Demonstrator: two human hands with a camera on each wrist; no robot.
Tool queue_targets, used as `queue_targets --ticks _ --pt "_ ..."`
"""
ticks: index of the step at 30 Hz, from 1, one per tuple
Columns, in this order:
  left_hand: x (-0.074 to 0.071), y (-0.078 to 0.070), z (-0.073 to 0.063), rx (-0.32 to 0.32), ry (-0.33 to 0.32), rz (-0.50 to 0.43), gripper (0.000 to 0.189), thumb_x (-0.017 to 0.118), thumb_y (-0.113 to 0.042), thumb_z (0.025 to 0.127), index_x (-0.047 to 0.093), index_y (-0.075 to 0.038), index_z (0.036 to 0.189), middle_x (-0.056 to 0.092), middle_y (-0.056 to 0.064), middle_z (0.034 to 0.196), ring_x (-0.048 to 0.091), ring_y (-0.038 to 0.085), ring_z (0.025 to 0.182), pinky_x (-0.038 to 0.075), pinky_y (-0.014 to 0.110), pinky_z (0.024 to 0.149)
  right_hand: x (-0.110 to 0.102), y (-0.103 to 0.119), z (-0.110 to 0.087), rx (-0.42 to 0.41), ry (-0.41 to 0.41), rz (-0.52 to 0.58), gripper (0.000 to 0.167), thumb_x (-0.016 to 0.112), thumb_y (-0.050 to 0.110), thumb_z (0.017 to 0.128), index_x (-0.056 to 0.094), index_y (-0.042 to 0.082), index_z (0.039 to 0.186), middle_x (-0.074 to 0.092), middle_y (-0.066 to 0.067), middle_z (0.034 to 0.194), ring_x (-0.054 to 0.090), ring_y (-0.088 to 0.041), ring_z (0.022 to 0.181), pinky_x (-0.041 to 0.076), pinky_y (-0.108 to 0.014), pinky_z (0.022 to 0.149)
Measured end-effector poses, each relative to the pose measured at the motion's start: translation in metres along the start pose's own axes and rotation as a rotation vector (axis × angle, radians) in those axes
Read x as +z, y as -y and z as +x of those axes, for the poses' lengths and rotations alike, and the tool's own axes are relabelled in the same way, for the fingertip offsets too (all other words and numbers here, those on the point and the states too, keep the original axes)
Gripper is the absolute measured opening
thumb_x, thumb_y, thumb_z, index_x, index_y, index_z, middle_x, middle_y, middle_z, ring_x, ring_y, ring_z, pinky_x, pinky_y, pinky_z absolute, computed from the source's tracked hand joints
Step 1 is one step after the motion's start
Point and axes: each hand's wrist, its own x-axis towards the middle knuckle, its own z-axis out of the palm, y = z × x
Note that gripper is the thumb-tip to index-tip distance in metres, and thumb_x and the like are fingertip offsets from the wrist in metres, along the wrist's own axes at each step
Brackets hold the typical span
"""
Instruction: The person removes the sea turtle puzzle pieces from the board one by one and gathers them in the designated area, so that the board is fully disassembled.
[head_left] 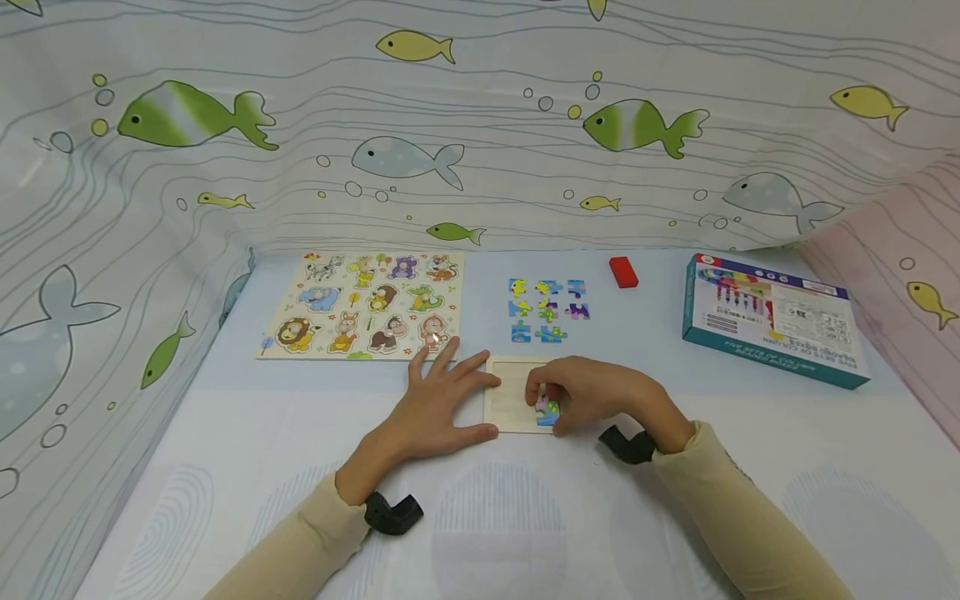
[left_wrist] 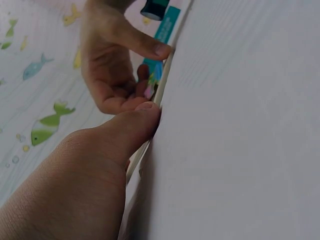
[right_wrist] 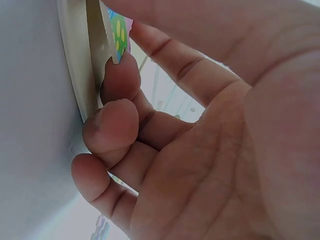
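Observation:
A shallow wooden puzzle tray (head_left: 512, 400) lies on the table in front of the person. My left hand (head_left: 435, 408) rests at its left side with fingers spread, the thumb (left_wrist: 142, 120) touching the near edge in the left wrist view. Over the tray's right part, my right hand (head_left: 596, 390) pinches a colourful jigsaw piece (head_left: 549, 412) between thumb and curled fingers. In the right wrist view the jigsaw piece (right_wrist: 119, 35) tilts up from the tray (right_wrist: 75, 55); part of it hides behind the thumb. Beyond the tray, several loose jigsaw pieces (head_left: 551, 334) lie in rows.
An animal puzzle board (head_left: 352, 325) lies at the back left, its near right corner by the left fingertips. A red block (head_left: 623, 272) sits behind the loose pieces. The boxed set (head_left: 772, 321) stands at the back right. A fish-print curtain (head_left: 480, 108) hangs behind.

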Motion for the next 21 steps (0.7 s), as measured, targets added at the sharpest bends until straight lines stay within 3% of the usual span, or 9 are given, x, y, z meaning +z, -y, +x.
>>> queue_targets --ticks 8,12,21 --pt "0.000 0.000 0.001 0.006 -0.005 0.003 0.065 0.062 -0.070 0.086 0.055 -0.038 0.142 0.033 -0.007 0.167 0.007 0.035 0.160 -0.001 0.065 0.120 -0.004 -0.010 0.002 -0.085 -0.038 0.044 0.031 0.085 0.014 0.079 0.070 0.024 0.104 0.061 0.003 0.090 0.055 -0.016 0.086 0.049 -0.027 0.073" --pt "0.000 0.000 0.000 0.009 -0.006 0.000 0.064 0.062 -0.070 0.086 0.055 -0.037 0.141 0.033 -0.007 0.167 0.008 0.035 0.160 0.000 0.065 0.120 -0.010 -0.024 0.004 -0.121 -0.121 0.083 0.033 0.085 0.017 0.081 0.071 0.024 0.110 0.061 0.002 0.093 0.054 -0.017 0.086 0.047 -0.025 0.071" --pt "0.000 0.000 0.000 0.021 -0.017 -0.003 0.064 0.062 -0.070 0.086 0.055 -0.037 0.141 0.035 -0.005 0.166 0.010 0.037 0.160 0.001 0.065 0.119 -0.021 -0.062 0.004 -0.028 -0.349 0.160 0.041 0.084 0.019 0.083 0.069 0.019 0.121 0.058 -0.005 0.098 0.052 -0.021 0.085 0.045 -0.028 0.071"
